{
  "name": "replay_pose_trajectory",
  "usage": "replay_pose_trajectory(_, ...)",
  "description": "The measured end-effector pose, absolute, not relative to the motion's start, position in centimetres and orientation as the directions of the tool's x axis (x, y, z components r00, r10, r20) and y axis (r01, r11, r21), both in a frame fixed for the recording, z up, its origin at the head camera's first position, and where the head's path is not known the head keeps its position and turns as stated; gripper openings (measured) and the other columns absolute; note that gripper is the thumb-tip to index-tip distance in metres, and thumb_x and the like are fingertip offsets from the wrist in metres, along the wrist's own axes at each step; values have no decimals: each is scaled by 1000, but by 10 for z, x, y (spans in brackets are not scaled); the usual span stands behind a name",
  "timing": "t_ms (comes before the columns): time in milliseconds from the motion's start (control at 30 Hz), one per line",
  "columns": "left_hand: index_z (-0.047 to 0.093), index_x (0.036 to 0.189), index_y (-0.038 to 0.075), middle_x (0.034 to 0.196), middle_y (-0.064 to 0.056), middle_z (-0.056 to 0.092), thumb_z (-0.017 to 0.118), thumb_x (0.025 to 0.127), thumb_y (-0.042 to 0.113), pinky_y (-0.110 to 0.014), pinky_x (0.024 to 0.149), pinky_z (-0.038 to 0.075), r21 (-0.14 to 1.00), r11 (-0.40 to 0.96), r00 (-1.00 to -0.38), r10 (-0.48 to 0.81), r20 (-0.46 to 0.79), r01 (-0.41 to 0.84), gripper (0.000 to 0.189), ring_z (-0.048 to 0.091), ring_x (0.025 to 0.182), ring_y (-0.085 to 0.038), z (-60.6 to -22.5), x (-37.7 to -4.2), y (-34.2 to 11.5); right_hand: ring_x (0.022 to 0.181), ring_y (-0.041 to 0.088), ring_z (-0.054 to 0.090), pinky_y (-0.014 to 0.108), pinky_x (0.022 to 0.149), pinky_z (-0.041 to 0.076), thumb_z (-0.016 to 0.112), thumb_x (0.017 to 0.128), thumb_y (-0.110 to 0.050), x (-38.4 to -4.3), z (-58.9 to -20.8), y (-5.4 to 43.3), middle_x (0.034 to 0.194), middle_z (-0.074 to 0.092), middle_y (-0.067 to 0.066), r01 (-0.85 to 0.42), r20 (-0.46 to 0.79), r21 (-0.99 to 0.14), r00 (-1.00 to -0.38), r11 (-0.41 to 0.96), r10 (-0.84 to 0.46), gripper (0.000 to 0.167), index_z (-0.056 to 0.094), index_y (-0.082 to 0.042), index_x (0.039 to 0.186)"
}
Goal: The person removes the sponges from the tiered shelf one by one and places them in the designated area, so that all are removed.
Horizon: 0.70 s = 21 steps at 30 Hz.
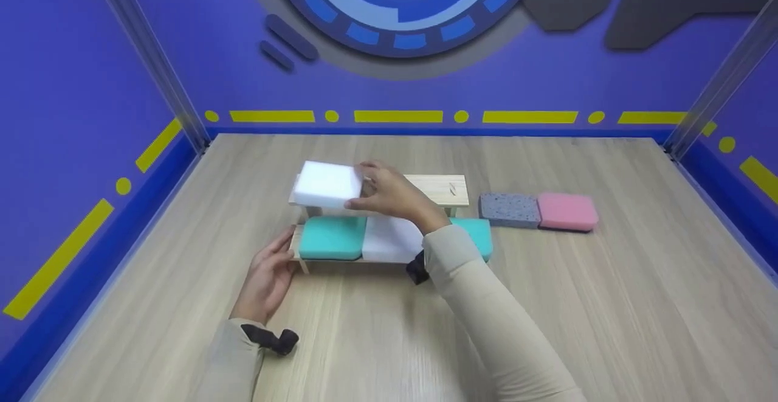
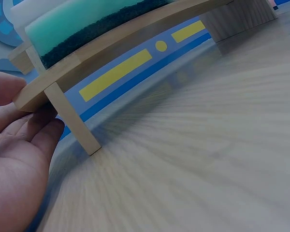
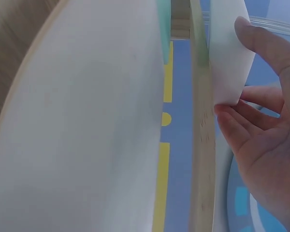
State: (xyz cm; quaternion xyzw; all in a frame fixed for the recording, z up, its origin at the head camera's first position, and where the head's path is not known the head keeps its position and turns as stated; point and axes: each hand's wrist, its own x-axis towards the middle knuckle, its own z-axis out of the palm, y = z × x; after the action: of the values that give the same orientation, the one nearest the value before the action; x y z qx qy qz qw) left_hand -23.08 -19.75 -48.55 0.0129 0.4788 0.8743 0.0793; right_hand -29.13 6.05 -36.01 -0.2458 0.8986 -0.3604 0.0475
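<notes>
My right hand point(image 1: 395, 194) pinches a white sponge block point(image 1: 328, 184) by its right end, over the left end of the wooden rack's upper shelf point(image 1: 436, 189). In the right wrist view that block point(image 3: 227, 63) lies along the shelf board, thumb on one face and fingertips at its lower edge. My left hand point(image 1: 267, 280) grips the left end of the lower shelf point(image 2: 63, 72), thumb above and fingers beneath. On this lower tier sit a teal sponge point(image 1: 331, 238), a second white block point(image 1: 389, 239) and another teal sponge point(image 1: 480, 238), the latter two partly behind my right arm.
Right of the rack, a speckled grey sponge point(image 1: 509, 210) and a pink sponge point(image 1: 568, 211) with a dark underside lie side by side on the wood-grain table point(image 1: 608, 304). Blue-purple panels point(image 1: 152, 13) with yellow marks enclose the back and sides.
</notes>
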Motion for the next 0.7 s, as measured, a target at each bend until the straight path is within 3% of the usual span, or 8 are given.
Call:
replay_pose_trajectory(400,12,151,-6,161,-15,10,35,93,-10,-26,116,29,850,-512,-987,152,-55,-126,62,14,148,-23,-486,-229,-197,134,24,43,38,115,36,77,80,-34,-287,-358,69,149,43,8,-396,86,-653,-886,646,-456,73,48,-6,141)
replay_pose_trajectory(700,12,150,-8,161,-18,10,34,92,-12,-30,119,24,846,-519,-988,143,-52,-119,62,15,148,-26,-485,-229,-196,136,23,41,39,116,34,77,80,-37,-284,-355,78,148,45,6,-371,61,-662,-892,651,-448,73,48,-9,141)
